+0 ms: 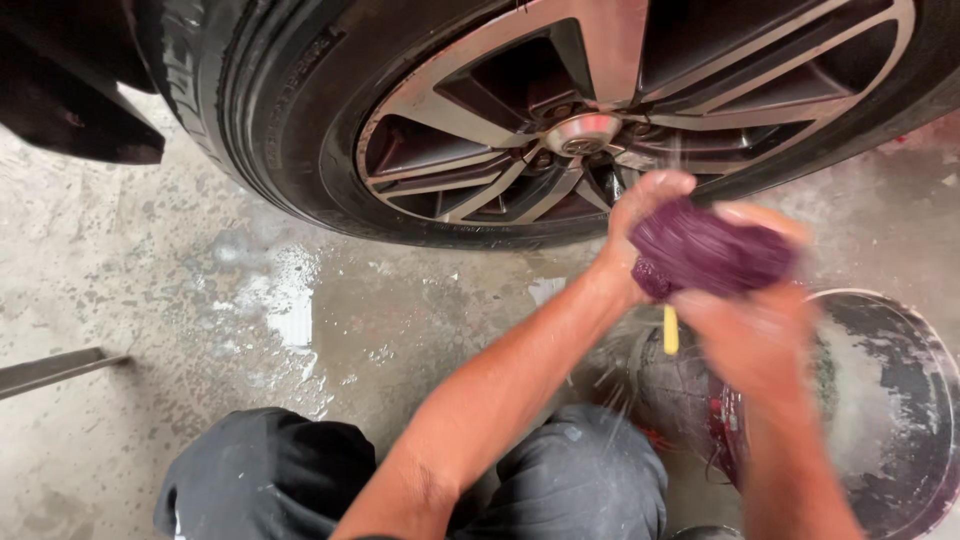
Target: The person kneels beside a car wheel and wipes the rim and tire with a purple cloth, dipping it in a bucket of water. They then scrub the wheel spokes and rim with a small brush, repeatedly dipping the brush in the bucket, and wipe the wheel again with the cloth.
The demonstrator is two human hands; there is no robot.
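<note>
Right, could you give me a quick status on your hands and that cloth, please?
Both hands, left and right, gripping purple cloth, blurred. Water dripping below it. Bucket beneath, wheel ahead. Nothing between.

floor (130,290): grey speckled concrete, wet | soapy foam patch (285,300) near the tyre | car tyre (270,130) stands on it | dark bucket (900,400) at right | metal bar (55,368) at left edge

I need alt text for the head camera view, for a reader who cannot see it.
Two bare hands, left hand and right hand, squeeze a purple cloth above a dark bucket, blurred by motion. Behind them stands a car wheel with a silver alloy rim on wet concrete floor; the person's knees in dark trousers show below.
</note>
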